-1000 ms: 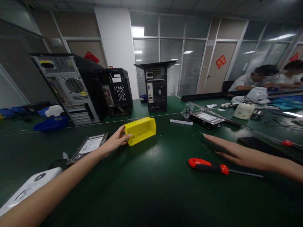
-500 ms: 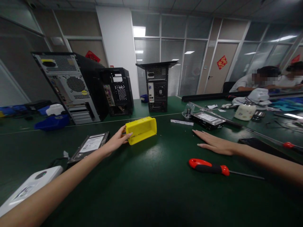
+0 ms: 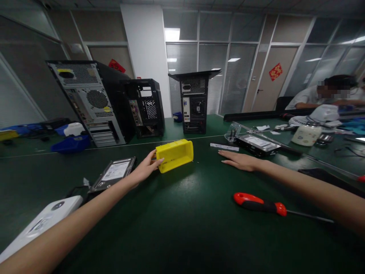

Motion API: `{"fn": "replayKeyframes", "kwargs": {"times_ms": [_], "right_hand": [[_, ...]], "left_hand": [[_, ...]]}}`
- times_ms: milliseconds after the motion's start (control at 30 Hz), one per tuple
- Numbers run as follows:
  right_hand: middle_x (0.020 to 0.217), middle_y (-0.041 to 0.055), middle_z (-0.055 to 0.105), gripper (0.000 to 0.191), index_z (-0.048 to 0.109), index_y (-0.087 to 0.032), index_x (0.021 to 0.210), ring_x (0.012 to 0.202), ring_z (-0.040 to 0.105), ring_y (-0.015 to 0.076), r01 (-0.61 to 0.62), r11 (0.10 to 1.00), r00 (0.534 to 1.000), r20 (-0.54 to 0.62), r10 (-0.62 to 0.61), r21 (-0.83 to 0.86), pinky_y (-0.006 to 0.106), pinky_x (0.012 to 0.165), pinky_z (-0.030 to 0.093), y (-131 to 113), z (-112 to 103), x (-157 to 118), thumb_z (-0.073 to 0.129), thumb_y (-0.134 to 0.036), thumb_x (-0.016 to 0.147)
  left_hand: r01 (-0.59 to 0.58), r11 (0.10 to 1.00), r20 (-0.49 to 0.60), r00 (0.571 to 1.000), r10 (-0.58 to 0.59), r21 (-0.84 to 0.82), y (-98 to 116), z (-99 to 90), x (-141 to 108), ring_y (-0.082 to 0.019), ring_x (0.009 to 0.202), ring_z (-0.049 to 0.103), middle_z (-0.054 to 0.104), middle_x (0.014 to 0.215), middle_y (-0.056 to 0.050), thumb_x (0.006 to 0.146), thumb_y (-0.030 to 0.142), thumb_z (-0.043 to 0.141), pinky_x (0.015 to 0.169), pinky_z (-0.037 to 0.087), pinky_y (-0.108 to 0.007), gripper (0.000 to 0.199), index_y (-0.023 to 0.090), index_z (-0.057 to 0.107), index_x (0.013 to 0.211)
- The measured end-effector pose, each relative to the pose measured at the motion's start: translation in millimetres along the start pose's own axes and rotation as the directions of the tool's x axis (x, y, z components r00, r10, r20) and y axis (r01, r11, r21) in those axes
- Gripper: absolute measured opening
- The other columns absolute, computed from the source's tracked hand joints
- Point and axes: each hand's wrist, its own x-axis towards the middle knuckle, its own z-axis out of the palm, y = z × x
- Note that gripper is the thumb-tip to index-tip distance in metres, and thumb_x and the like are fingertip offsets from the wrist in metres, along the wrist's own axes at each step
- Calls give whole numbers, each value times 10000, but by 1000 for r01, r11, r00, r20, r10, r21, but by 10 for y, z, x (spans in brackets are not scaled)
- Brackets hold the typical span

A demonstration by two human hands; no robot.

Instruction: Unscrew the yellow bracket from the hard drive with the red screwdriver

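A yellow plastic bin (image 3: 178, 154) lies tipped on its side on the green table (image 3: 185, 205), its opening facing me. My left hand (image 3: 148, 165) grips the bin's left end, thumb over the rim; the other fingers are partly hidden behind it. Over the table to the right, my right hand (image 3: 239, 160) is stretched flat with the fingers extended, holding nothing. Just beyond its fingertips is a pale flat strip (image 3: 224, 147). A red-and-black screwdriver (image 3: 259, 203) lies nearer to me, below the right forearm.
Hard drives lie left (image 3: 118, 169) and right (image 3: 258, 144). A clear cup (image 3: 233, 131) stands behind the strip. Computer cases (image 3: 97, 102) line the back. A blue bin (image 3: 71, 144), white device (image 3: 42, 224), jar (image 3: 306, 134) and cap (image 3: 325, 113) sit around. A person sits far right.
My right hand has moved left and slightly away from me, closer to the pale strip. My left hand still holds the yellow bin. The whole view has shifted a little.
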Motion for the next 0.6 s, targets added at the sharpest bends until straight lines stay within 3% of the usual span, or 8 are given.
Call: {"fn": "replayKeyframes", "kwargs": {"times_ms": [100, 267, 433, 600], "right_hand": [[1461, 83, 394, 604, 421, -179, 1385, 1323, 399, 243, -28, 997, 997, -80, 22, -76, 396, 1099, 318, 73, -144, -16, 291, -538, 918], [1279, 220, 548, 631, 473, -94, 1275, 1148, 536, 352, -273, 943, 933, -289, 213, -188, 525, 907, 411, 143, -342, -139, 74, -461, 952], [1187, 187, 622, 756, 455, -140, 1272, 910, 646, 350, -294, 921, 950, -188, 251, -257, 422, 674, 475, -53, -123, -264, 219, -712, 837], [1054, 200, 672, 797, 444, -115, 1265, 842, 663, 342, -287, 909, 958, -100, 269, -301, 413, 661, 464, -169, -41, -215, 169, -726, 834]], "left_hand": [[-39, 998, -4, 999, 39, 50, -24, -7, 17, -273, 1251, 471, 423, 1415, -136, 821, 427, 553, 1020, 415, -419, 668, 185, 305, 1391], [-98, 972, -25, 994, 106, 212, -69, -10, 26, -264, 1270, 454, 442, 1408, -116, 831, 461, 508, 1044, 388, -412, 640, 188, 320, 1378], [-111, 969, -29, 992, 120, 223, -85, -3, 21, -266, 1269, 453, 415, 1427, -130, 835, 463, 491, 1037, 390, -399, 663, 172, 288, 1395], [-110, 963, -34, 992, 122, 244, -64, 19, 23, -265, 1250, 472, 437, 1410, -132, 842, 447, 475, 1017, 408, -392, 656, 170, 277, 1402]]}}
